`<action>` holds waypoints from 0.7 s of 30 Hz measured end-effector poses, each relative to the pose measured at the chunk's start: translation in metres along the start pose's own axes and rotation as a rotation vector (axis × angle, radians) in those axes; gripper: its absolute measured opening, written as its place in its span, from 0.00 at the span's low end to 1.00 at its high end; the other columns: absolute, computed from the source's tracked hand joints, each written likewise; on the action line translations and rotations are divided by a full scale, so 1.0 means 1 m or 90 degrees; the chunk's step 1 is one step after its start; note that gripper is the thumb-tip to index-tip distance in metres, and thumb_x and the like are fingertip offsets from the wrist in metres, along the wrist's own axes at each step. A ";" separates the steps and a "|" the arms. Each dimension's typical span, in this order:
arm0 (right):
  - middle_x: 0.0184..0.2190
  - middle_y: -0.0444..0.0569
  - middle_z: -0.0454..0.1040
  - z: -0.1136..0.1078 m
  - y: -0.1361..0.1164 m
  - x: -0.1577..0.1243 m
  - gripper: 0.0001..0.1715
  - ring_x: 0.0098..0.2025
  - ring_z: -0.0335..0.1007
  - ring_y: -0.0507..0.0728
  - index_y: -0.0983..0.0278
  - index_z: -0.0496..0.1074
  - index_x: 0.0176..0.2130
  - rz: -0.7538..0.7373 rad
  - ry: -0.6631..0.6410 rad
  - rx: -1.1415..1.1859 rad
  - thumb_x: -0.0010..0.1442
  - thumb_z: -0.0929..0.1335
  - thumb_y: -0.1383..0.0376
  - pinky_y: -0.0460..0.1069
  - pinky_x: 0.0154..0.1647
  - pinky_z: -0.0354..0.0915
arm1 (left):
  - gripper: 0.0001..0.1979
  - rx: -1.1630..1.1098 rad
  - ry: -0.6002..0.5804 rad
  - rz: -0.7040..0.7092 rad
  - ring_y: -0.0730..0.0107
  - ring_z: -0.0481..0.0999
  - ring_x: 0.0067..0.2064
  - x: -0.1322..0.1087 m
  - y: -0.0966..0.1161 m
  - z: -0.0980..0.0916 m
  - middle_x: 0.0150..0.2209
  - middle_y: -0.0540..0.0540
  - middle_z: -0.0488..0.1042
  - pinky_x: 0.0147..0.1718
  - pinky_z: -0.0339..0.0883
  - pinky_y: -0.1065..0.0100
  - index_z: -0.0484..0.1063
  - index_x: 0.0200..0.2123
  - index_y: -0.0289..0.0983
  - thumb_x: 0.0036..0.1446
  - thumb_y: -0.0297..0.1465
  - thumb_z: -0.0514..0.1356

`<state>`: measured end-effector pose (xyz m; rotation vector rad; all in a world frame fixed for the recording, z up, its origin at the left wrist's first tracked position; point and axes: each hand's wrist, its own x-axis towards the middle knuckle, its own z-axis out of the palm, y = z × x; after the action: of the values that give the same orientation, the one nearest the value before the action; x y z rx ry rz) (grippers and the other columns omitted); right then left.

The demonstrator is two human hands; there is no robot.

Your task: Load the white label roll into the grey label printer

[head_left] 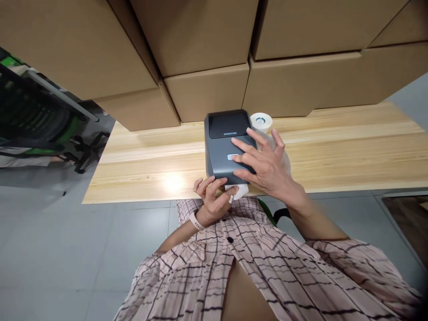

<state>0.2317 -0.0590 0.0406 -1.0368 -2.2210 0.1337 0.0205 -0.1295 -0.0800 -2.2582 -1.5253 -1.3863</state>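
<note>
A dark grey label printer (220, 154) sits on the wooden table, near its front edge, with a dark window at its far end and a light button on top. White paper (241, 191) sticks out of its near side. My left hand (216, 200) pinches this paper between thumb and fingers, its fingertips against the printer's front. Spread across the printer's top right is my right hand (265, 165), with one fingertip at the button (232, 157). Behind the right hand stands a white paper roll (261, 121). Something pale and translucent beside the printer is partly hidden by that hand.
Cardboard boxes (207, 93) are stacked along the back of the wooden table (143, 156). At left, a chair base (83, 156) stands on the grey tiled floor (130, 232). A dark brown surface (404, 218) lies at the lower right.
</note>
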 end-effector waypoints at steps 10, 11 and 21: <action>0.83 0.48 0.46 0.011 0.002 -0.036 0.46 0.82 0.49 0.74 0.44 0.46 0.81 0.023 0.172 0.109 0.74 0.57 0.35 0.78 0.77 0.57 | 0.18 -0.020 0.140 0.087 0.44 0.63 0.70 0.006 0.011 -0.008 0.59 0.42 0.74 0.68 0.60 0.37 0.74 0.58 0.55 0.66 0.43 0.63; 0.83 0.48 0.46 0.008 0.003 -0.030 0.47 0.82 0.48 0.75 0.44 0.43 0.81 0.006 0.174 0.107 0.73 0.57 0.34 0.78 0.77 0.56 | 0.22 -0.044 0.161 0.091 0.44 0.62 0.71 0.010 0.008 -0.010 0.62 0.42 0.72 0.68 0.59 0.36 0.70 0.63 0.55 0.67 0.47 0.60; 0.83 0.56 0.47 -0.034 0.040 0.122 0.44 0.83 0.48 0.62 0.58 0.45 0.79 -0.059 0.249 0.152 0.78 0.55 0.38 0.61 0.81 0.54 | 0.34 -0.349 -0.069 -0.341 0.45 0.67 0.74 0.126 -0.060 0.001 0.75 0.34 0.64 0.66 0.70 0.42 0.62 0.70 0.46 0.65 0.44 0.67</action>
<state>0.2226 0.0491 0.1172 -0.7543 -1.8427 0.1386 -0.0137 -0.0110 -0.0147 -2.3200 -2.1118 -2.0672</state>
